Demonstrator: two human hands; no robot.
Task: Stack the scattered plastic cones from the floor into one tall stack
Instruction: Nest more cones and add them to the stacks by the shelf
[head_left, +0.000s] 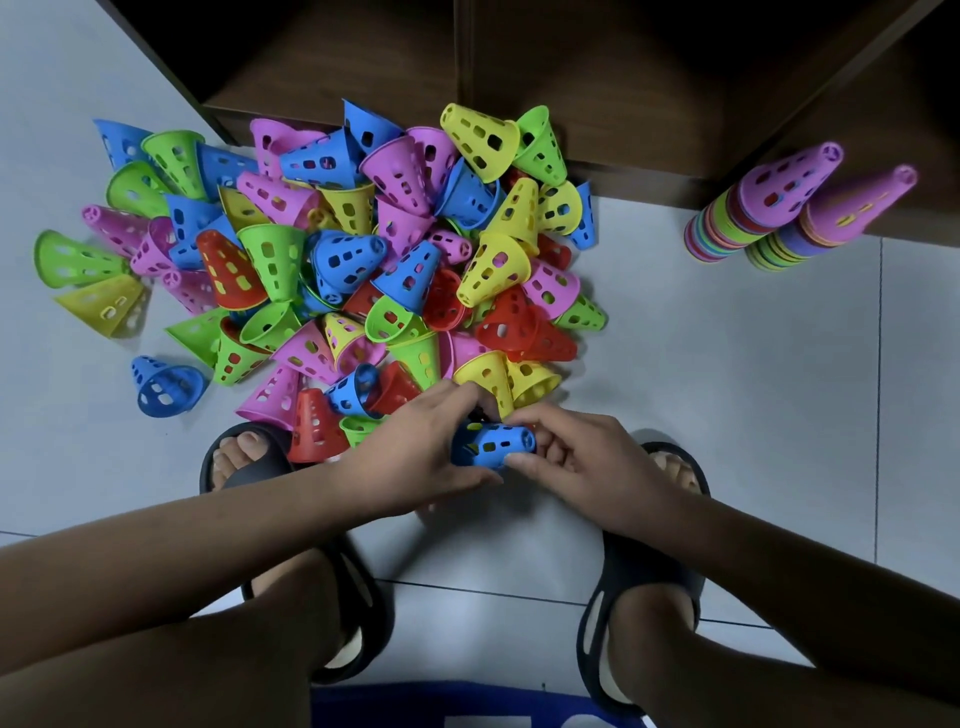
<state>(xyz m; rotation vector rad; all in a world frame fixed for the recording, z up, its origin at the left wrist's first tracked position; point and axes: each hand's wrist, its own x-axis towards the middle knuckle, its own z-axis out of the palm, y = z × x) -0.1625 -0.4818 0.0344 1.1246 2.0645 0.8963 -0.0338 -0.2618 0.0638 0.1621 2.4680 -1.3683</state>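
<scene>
Holding 1 blue cone (491, 446) with both hands, low over the grey floor (727, 389). Gripped at the wide end by the left hand (415, 452), with fingers curled over the top and thumb under it. Pinched at the small tip end by the right hand (576, 462), with bent fingers and thumb closed round it. Lying on its side, tip pointing to the right, with a bit of yellow showing through the holes; hard to tell what that is. Just past the hands, right at the near edge, a big pile of cones (337, 260) on the floor: pink, blue, green, yellow and red, all tipped over and mixed up, all with holes in the sides. At the left of the pile, a few loose ones, with 1 lone blue one (166, 387) lying a little apart. Behind the pile, a dark wooden shelf (571, 62). Far to the right, well apart from the pile, 2 stacks side by side next to the shelf: the left stack (779, 182) and the right stack (857, 208), both with a pink cone on top and many colours below. Under the hands, 2 feet in black slippers: the left slipper (260, 470) touching the pile, the right slipper (644, 566) on bare floor. At the very bottom, a bit of blue cloth (467, 706).
</scene>
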